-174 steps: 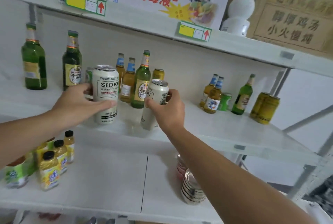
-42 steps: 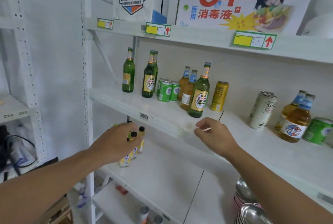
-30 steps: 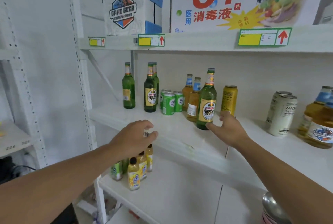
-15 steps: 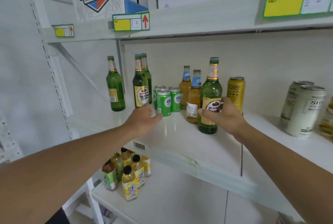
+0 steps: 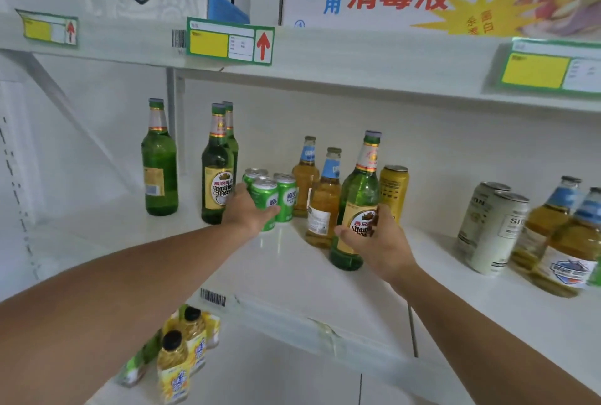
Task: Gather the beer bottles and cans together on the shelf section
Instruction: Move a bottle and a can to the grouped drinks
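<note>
- Both hands have moved forward since half a second ago: the left hand [image 5: 248, 209] now wraps the near green can [image 5: 265, 201], and the right hand [image 5: 374, 242] curls around the green bottle [image 5: 356, 209].
- Glass bottle is heavy, smooth and fragile (hold it low, at the label); its body sits inside the fingers [image 5: 346, 235], standing on the shelf [image 5: 292, 268].
- Can is light, easily dented.

Upright green bottles [image 5: 356, 209], amber bottles [image 5: 322, 206], green cans [image 5: 267, 199] clustered on white shelf [image 5: 292, 274]

Small cans [image 5: 271, 196] between two bottles [image 5: 217, 173] [image 5: 356, 209] on shelf [image 5: 292, 274].
</note>
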`<state>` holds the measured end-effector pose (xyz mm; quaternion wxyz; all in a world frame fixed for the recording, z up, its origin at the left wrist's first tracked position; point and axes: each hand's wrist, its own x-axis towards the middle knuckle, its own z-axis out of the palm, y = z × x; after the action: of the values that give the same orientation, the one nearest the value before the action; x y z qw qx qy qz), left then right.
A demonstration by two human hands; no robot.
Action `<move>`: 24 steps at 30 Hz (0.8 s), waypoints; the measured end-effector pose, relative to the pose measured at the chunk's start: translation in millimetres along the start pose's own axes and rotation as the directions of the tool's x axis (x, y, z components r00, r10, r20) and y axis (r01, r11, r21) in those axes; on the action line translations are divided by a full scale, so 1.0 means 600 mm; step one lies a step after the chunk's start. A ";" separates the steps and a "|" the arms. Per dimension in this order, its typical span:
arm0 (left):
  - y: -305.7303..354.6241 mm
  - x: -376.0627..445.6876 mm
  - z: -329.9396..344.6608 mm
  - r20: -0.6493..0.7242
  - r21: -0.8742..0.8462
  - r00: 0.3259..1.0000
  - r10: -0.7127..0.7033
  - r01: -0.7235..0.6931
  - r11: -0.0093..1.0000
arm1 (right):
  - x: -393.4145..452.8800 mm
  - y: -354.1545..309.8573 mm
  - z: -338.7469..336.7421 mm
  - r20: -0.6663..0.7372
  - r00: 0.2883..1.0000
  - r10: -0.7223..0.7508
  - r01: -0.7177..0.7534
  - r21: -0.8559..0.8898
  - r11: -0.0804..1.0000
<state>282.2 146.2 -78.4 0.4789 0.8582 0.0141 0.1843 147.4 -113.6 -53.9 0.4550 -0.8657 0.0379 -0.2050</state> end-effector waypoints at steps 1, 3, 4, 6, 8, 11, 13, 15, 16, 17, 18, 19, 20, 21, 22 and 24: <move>0.002 -0.002 0.001 -0.016 0.002 1.000 -0.007 0.007 1.000 | 0.001 0.001 0.001 -0.005 1.000 0.001 -0.001 0.002 1.000; 0.010 -0.011 -0.001 -0.033 0.008 0.999 0.009 -0.009 1.000 | 0.001 0.001 0.003 -0.011 1.000 0.002 -0.002 0.000 1.000; 0.012 -0.013 -0.003 -0.030 0.003 0.999 0.017 -0.016 1.000 | 0.001 0.001 0.004 -0.012 1.000 0.000 0.000 0.001 1.000; 0.012 -0.016 -0.005 -0.019 -0.012 1.000 0.019 -0.019 1.000 | 0.002 0.002 0.006 -0.014 1.000 -0.002 0.002 0.001 1.000; 0.012 -0.020 -0.009 -0.014 -0.020 1.000 0.028 -0.028 0.999 | 0.003 0.002 0.006 -0.013 1.000 0.000 0.000 -0.011 1.000; 0.012 -0.032 -0.022 0.002 -0.015 0.999 0.036 -0.036 0.999 | 0.003 0.001 0.005 -0.007 1.000 0.005 -0.005 -0.017 1.000; 0.012 -0.044 -0.034 0.018 -0.012 0.999 0.048 -0.048 0.999 | 0.001 -0.001 0.004 -0.007 1.000 0.005 -0.005 -0.013 1.000; 0.014 -0.056 -0.049 0.031 -0.030 0.998 0.059 -0.058 0.998 | -0.001 -0.003 0.004 -0.005 1.000 0.004 -0.004 -0.006 1.000; 0.017 -0.062 -0.056 0.039 -0.045 0.997 0.064 -0.063 0.997 | -0.002 -0.003 0.003 -0.003 1.000 0.005 -0.005 -0.003 1.000; 0.020 -0.067 -0.064 0.047 -0.061 0.996 0.070 -0.067 0.996 | -0.003 -0.004 0.002 -0.003 1.000 0.005 -0.005 0.000 1.000; 0.024 -0.073 -0.071 0.056 -0.077 0.996 0.072 -0.068 0.995 | -0.004 -0.004 0.001 -0.003 1.000 0.007 -0.007 0.005 1.000; 0.028 -0.080 -0.078 0.064 -0.086 0.995 0.074 -0.069 0.994 | -0.006 -0.005 0.000 -0.004 1.000 0.007 -0.007 0.011 1.000; 0.032 -0.087 -0.084 0.073 -0.091 0.994 0.081 -0.074 0.993 | -0.009 -0.005 -0.001 -0.009 1.000 0.002 -0.002 0.014 1.000; 0.035 -0.096 -0.088 0.083 -0.089 0.993 0.088 -0.081 0.993 | -0.011 -0.004 -0.001 -0.018 1.000 -0.006 0.006 0.017 1.000; 0.039 -0.106 -0.093 0.091 -0.087 0.991 0.095 -0.087 0.992 | -0.015 -0.003 -0.001 -0.029 1.000 -0.012 0.013 0.020 1.000; 0.044 -0.127 -0.098 0.096 -0.084 0.991 0.094 -0.086 0.993 | -0.021 -0.003 -0.002 -0.037 0.999 -0.018 0.019 0.027 0.999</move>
<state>187.9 164.6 -51.4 0.5041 0.8463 -0.0560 0.1630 135.4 -110.6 -55.7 0.4641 -0.8558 0.0354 -0.2257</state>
